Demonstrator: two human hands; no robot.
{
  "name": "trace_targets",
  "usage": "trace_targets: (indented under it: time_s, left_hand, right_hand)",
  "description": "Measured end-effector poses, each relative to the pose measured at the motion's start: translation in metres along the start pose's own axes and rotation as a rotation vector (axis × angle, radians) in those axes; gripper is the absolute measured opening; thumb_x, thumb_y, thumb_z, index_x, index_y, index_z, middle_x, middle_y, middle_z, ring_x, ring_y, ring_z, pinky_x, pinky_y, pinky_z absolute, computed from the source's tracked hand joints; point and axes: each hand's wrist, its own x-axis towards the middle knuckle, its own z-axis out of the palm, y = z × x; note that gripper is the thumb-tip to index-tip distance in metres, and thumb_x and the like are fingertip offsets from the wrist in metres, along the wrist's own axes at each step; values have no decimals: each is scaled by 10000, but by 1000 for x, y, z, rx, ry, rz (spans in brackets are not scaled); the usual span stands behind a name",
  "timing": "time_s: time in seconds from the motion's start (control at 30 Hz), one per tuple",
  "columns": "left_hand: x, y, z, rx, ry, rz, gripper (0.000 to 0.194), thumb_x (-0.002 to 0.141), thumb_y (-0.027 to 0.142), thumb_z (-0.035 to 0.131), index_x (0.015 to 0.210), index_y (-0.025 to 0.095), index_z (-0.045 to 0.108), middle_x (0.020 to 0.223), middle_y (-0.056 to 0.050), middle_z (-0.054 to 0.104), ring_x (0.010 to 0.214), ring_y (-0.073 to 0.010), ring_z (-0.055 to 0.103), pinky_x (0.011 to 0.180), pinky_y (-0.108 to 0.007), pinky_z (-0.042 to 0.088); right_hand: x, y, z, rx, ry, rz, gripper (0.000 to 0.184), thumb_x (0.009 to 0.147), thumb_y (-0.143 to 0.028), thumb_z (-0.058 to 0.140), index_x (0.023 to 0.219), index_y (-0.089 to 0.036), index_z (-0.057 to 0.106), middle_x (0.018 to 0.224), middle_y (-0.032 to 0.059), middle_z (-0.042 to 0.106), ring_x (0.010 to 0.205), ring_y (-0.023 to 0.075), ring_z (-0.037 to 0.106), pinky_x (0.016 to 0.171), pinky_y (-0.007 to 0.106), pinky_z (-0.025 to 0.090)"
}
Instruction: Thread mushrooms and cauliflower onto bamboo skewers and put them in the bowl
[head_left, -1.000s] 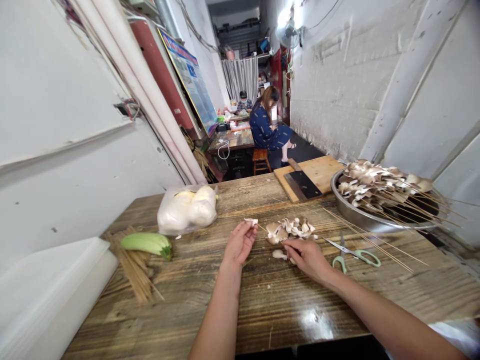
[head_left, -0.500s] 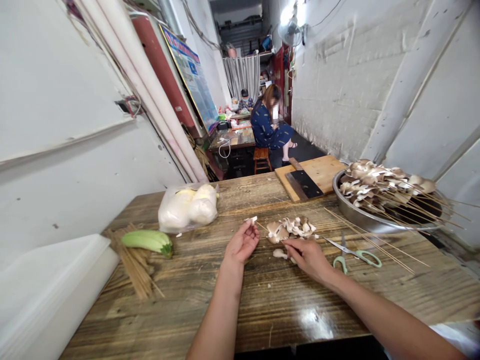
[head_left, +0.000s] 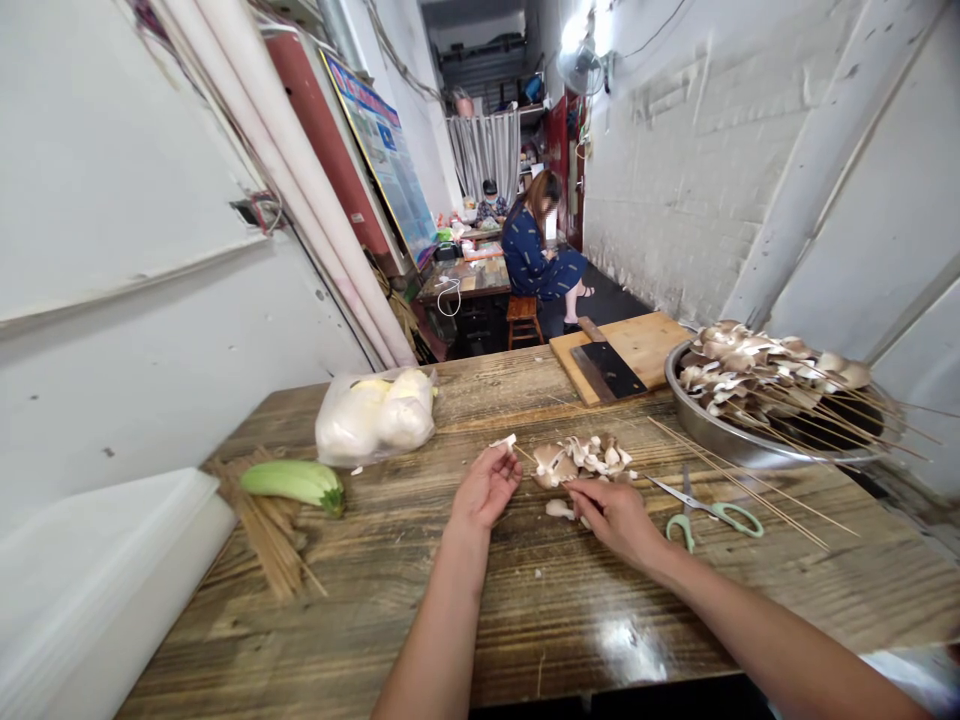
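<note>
My left hand [head_left: 487, 487] is palm up in the middle of the wooden table, its fingers closed on a small whitish mushroom piece [head_left: 507, 441]. A thin bamboo skewer [head_left: 527, 456] slants between that piece and my right hand [head_left: 611, 512]. The right fingers are pinched at the skewer's near end, partly hiding it. Just behind them lies a pile of oyster mushrooms [head_left: 600, 454], brown-capped with white stems. One loose mushroom piece [head_left: 559, 508] rests beside my right fingertips. Scissors [head_left: 705, 505] with pale green handles lie spread to the right.
A metal bowl [head_left: 694, 425] of skewered mushrooms stands at the right. Behind are a cutting board [head_left: 660, 345] and cleaver [head_left: 611, 368]. Bagged white vegetables [head_left: 379, 415], a green gourd [head_left: 292, 482], loose skewers [head_left: 270, 545] and a white container [head_left: 172, 560] sit left. Two people sit farther back.
Almost nothing differs. My left hand has shifted very slightly, still with the mushroom piece; my right hand stays at the skewer.
</note>
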Motion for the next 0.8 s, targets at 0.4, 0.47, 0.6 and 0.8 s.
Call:
trace_targets:
  time_s: [0.4,0.47,0.6,0.8]
  left_hand:
    - [-3,-3,1,121,-19,48,170,588,157,710,695,142,580,631,9,593,608,-95,554,604,-237,455]
    - [-4,-4,2,136,-24,53,181,579,167,717,696,144,581,624,14,591,601,-94,551,594,-233,448]
    - [-9,-7,6,179,-30,48,203,548,174,734,680,144,583,610,16,596,584,-95,548,563,-221,422]
    - [-17,-16,14,322,-59,63,218,529,205,744,675,136,598,648,4,621,583,-91,543,545,-210,364]
  right_hand:
    - [-2,1,6,8,7,10,223,894,-240,432,916,-197,650,666,21,663,619,150,610,620,238,449]
    - [-3,1,9,20,16,12,225,893,-237,430,931,-194,647,674,26,663,629,152,611,632,243,455]
    - [-2,-1,12,44,46,9,228,889,-226,429,949,-183,645,669,30,666,618,149,614,630,243,467]
    - [1,-1,12,36,101,1,231,881,-226,441,958,-174,652,709,45,692,644,158,640,633,244,487]
